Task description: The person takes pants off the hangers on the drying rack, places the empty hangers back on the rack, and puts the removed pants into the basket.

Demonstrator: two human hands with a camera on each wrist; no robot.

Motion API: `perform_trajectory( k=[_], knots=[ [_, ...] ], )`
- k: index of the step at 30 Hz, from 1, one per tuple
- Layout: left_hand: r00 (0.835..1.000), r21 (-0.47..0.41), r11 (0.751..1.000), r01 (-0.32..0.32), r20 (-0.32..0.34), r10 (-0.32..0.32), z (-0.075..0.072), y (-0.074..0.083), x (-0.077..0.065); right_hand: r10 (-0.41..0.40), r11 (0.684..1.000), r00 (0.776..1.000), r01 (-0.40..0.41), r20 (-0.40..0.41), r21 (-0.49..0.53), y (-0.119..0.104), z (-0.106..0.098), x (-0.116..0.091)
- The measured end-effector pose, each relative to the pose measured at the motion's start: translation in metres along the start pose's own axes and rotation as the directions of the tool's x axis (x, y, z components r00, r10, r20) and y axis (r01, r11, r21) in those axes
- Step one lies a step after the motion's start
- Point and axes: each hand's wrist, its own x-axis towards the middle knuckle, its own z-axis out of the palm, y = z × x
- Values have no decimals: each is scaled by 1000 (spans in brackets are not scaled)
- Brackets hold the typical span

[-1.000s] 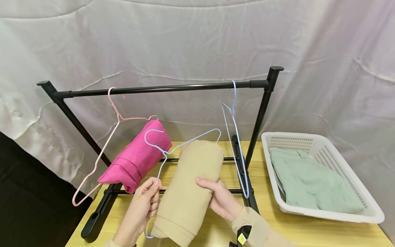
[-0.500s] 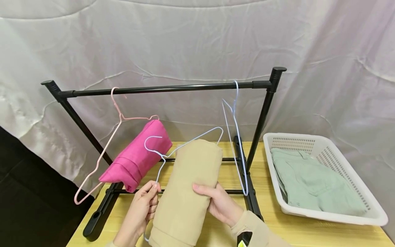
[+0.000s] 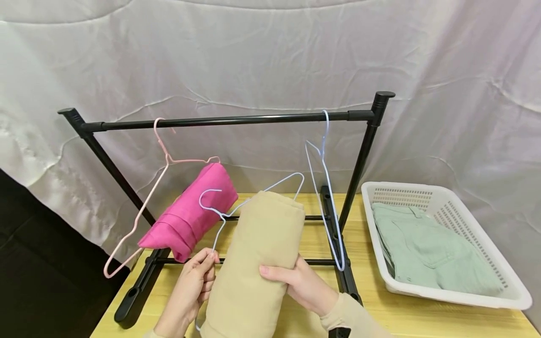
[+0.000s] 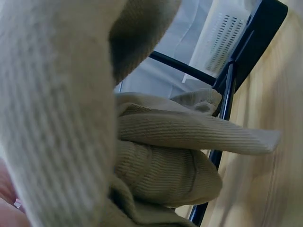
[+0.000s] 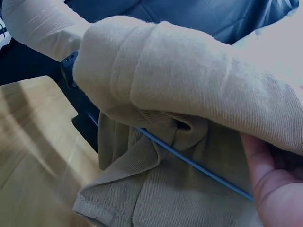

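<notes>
Folded beige ribbed trousers [image 3: 255, 263] hang over the bar of a light blue wire hanger [image 3: 222, 217], held in front of the black rack. My left hand [image 3: 190, 291] pinches the hanger's left side below its hook. My right hand [image 3: 302, 286] grips the trousers from the right, thumb on top; its fingers are hidden behind the cloth. In the right wrist view, the hanger's lower bar [image 5: 189, 160] runs across the underside of the trousers. Beige cloth [image 4: 57, 118] fills much of the left wrist view.
On the rack's top bar [image 3: 245, 120] hang a pink hanger [image 3: 147, 199] bearing a folded magenta garment [image 3: 194, 211] and another blue hanger [image 3: 324, 141]. At the right, a white basket [image 3: 456, 299] holds folded pale green trousers [image 3: 435, 251]. The tabletop is wooden.
The beige trousers and their hanger have come slightly lower, toward me. My right hand has shifted a little down and left in view, while the left hand keeps its pinch.
</notes>
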Motion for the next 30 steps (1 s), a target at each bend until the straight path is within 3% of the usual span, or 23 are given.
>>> perform_trajectory(
  k=[8,16,28,30],
  knots=[
    [1000,-6,1000,22,-10,-22,-1,-1,1,9,995,1000,-10,-7,-95,-12,13,-13],
    [1000,-52,998,26,18,-25,-1,0,-1,0,965,997,-19,-71,-263,-24,20,-23],
    [999,-105,994,39,37,-35,-1,-4,1,29,954,990,-68,-135,-293,-48,35,-43],
    [999,-108,993,37,39,-33,-1,-5,2,12,959,993,-45,-118,-281,-52,38,-47]
  ],
)
